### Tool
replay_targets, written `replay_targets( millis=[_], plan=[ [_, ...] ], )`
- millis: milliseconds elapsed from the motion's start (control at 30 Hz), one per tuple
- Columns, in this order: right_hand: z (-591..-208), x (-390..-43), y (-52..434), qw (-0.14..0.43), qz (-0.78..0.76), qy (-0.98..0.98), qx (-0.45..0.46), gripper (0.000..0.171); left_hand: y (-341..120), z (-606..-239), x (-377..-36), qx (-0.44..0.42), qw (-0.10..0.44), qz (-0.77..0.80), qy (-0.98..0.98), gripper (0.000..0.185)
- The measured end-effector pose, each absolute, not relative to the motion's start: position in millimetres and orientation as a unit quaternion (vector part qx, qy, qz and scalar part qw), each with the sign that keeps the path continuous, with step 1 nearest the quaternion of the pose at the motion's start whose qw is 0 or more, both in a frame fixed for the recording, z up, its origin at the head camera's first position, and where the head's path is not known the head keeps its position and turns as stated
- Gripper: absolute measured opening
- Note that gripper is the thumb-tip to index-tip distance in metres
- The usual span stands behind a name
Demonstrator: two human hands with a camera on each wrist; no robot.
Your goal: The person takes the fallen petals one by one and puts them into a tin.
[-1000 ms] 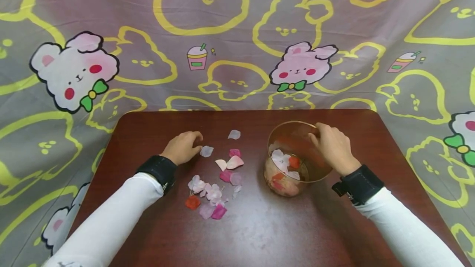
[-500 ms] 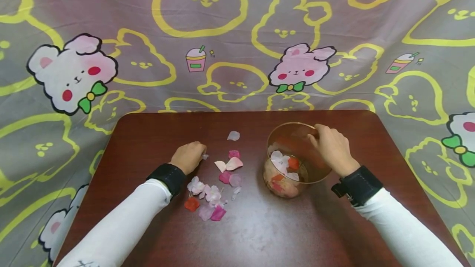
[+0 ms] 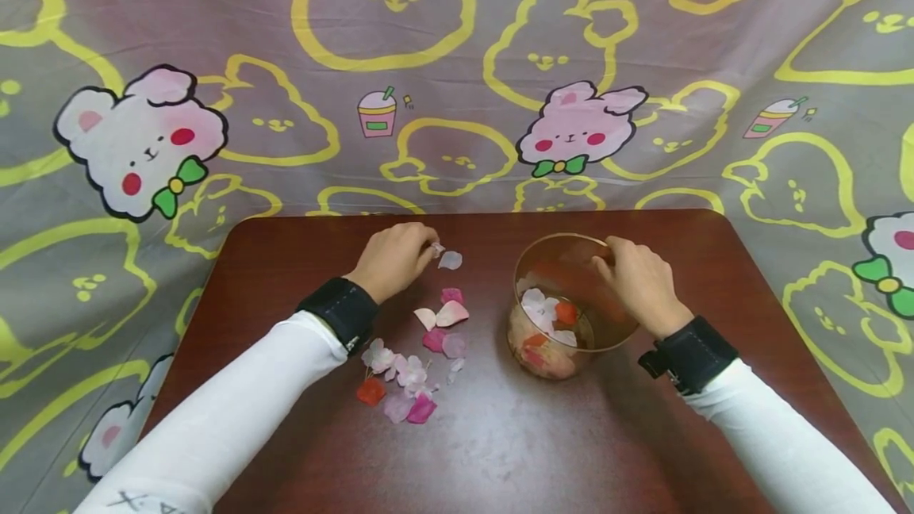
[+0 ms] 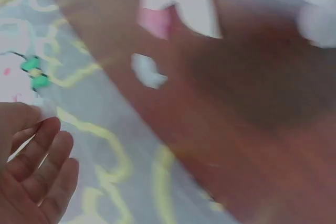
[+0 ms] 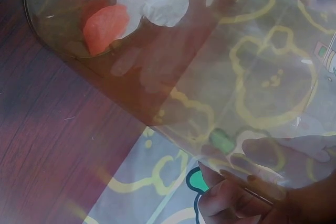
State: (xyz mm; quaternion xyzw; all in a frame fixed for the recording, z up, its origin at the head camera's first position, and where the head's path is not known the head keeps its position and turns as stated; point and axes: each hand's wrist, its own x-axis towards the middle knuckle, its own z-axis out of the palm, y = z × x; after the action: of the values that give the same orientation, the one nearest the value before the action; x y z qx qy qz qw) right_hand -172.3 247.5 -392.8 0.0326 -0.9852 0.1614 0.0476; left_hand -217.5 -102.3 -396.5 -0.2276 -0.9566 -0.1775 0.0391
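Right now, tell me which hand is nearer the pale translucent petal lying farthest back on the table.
Left. The left hand is just beside that petal; the right hand is farther right, holding an amber-tinted transparent bowl.

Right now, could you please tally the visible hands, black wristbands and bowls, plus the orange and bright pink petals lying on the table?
Hands: 2
Black wristbands: 2
Bowl: 1
Orange petal on the table: 1
Bright pink petals on the table: 3
Total: 9

One vase (image 3: 603,327), two grips (image 3: 394,260), two wristbands (image 3: 339,312), one table (image 3: 500,443), three magenta petals (image 3: 421,408) on it
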Motion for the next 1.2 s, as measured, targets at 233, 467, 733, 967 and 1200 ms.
replay_targets(
  millis=[233, 467, 733, 967, 1200],
  plan=[
    [-391, -172, 246, 0.048, 0.161, -0.985, 0.032, 0.018, -55, -359, -201, -0.307, 0.092, -0.18, -0.93, 0.015],
    [-387, -174, 243, 0.04, 0.162, -0.986, 0.03, 0.018, -21, -345, -180, -0.387, 0.109, -0.171, -0.9, 0.012],
    [-383, -176, 241, 0.036, 0.16, -0.986, 0.024, 0.019, 5, -342, -160, -0.455, 0.05, -0.135, -0.879, 0.013],
    [-382, -175, 241, 0.035, 0.159, -0.986, 0.022, 0.02, 17, -344, -154, -0.466, -0.034, -0.11, -0.877, 0.014],
    [-382, -175, 241, 0.038, 0.157, -0.987, 0.025, 0.02, 19, -345, -158, -0.451, -0.082, -0.139, -0.878, 0.018]
  ],
)
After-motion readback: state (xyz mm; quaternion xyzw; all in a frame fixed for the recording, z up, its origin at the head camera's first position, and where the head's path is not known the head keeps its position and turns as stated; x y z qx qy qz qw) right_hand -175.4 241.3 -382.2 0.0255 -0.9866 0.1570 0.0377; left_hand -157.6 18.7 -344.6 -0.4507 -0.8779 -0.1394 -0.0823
